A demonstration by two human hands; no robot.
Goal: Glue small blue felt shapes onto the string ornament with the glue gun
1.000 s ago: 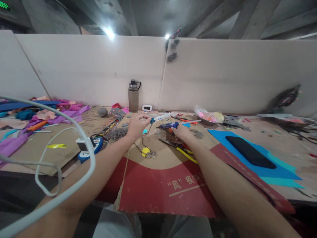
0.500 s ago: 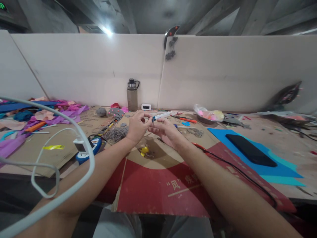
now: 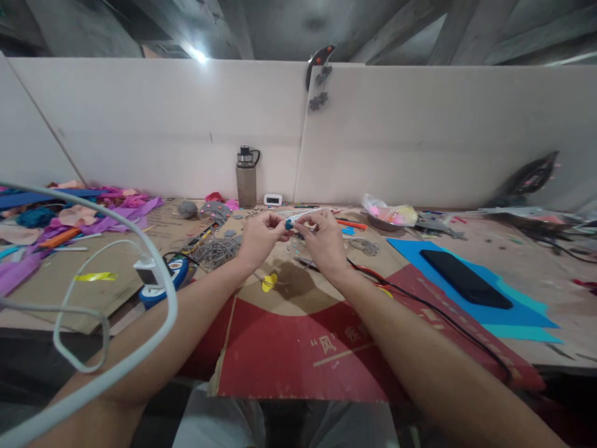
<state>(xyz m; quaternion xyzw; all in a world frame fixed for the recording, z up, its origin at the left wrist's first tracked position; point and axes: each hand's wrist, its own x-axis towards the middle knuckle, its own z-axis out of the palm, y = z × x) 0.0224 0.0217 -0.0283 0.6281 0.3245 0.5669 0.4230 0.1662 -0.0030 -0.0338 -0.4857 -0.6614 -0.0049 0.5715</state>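
left hand (image 3: 259, 239) and right hand (image 3: 323, 244) meet over the cardboard sheet (image 3: 298, 367), fingertips of both pinching a small blue piece (image 3: 290, 223), seemingly to steady it

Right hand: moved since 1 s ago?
Yes. The right hand rose off the cardboard and shifted left, toward the bottle; it now meets the left hand at the blue-tipped stick.

The desk covering is matt cardboard (image 3: 289, 354), brown with a red printed zone. The stick (image 3: 290, 223) is smooth white plastic with a blue tip. The bottle (image 3: 245, 182) is translucent smoky plastic. The cable (image 3: 175, 298) has a smooth white plastic sheath. The blue sheet (image 3: 522, 311) is matt, and the scraps (image 3: 135, 208) are crinkled purple paper.
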